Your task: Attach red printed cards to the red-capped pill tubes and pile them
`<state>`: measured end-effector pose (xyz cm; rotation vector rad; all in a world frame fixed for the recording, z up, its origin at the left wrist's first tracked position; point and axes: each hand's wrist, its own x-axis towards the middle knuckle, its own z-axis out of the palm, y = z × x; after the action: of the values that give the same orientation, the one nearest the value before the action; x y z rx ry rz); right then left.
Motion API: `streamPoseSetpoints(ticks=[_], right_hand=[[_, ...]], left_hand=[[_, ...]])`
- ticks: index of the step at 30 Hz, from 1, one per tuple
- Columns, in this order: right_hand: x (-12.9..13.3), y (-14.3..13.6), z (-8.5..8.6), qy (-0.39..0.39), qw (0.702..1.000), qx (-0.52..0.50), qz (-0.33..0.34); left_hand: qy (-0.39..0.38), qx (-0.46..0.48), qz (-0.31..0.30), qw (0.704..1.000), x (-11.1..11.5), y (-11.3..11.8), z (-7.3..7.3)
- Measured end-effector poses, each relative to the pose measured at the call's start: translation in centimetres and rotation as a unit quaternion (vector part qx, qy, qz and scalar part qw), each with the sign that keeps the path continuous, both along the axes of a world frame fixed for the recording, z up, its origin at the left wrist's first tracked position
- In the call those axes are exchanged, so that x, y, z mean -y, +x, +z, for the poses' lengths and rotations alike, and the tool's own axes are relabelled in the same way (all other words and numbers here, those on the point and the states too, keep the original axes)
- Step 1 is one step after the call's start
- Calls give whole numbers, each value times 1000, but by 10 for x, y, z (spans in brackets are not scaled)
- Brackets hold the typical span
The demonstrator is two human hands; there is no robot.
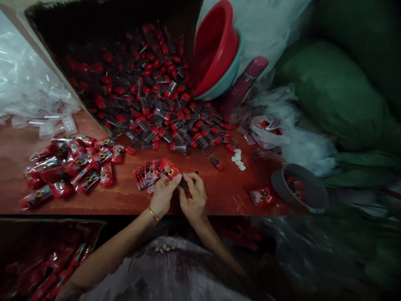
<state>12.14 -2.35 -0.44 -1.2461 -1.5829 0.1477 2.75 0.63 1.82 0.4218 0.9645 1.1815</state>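
Head view: with the clock centred on your hands, your right hand's [194, 193] grip is narrow around a small, dark, blurred item [187, 186]. Your left hand [163, 192] meets it from nine o'clock, probably steadying it; I cannot say whether that grip holds it too. Flat red printed wrappers [148, 170] fan out at ten, seemingly for easy pickup. At twelve, clear red-capped tubes [163, 113] spill from a cardboard box [28, 27], apparently within reach, standing between you and a red plastic basin [230, 37]. Glossy red packets [77, 167] crowd nine; white discs [238, 160] lie at two, a round grey bowl [318, 196] at three.
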Motion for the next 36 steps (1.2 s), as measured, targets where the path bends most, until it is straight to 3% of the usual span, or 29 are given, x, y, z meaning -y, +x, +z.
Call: streamPoseSetpoints(ticks=[4, 8, 13, 18, 23, 26, 29, 31, 34, 36], right_hand=[[0, 2, 0, -43, 998, -34, 43], [0, -4, 3, -40, 996, -71, 31], [0, -2, -3, -95, 985, -140, 33], [0, 9, -2, -218, 944, -231, 84], [-11, -7, 0, -233, 929, -263, 112], [-28, -23, -1, -233, 945, -195, 123], [-59, -38, 8, -180, 972, -50, 146], [-86, -48, 16, -126, 977, 81, 153], [-128, -65, 18, -112, 940, 282, 154], [-149, -72, 11, -121, 930, 313, 149]], left_hand=[[17, 5, -4, 1000, -1, -3, 9], [25, 19, -19, 999, -1, -2, 13], [3, 32, -32, 999, -2, -3, 9], [-38, 72, -23, 996, -5, -9, 4], [-5, 63, -17, 998, 2, -14, -2], [-12, 57, -6, 998, 1, -33, -2], [-48, 59, 34, 996, -9, -70, 3], [-62, 78, 122, 987, -19, -100, 9], [-46, 124, 278, 951, -35, -139, 16], [-26, 164, 318, 934, -40, -154, 18]])
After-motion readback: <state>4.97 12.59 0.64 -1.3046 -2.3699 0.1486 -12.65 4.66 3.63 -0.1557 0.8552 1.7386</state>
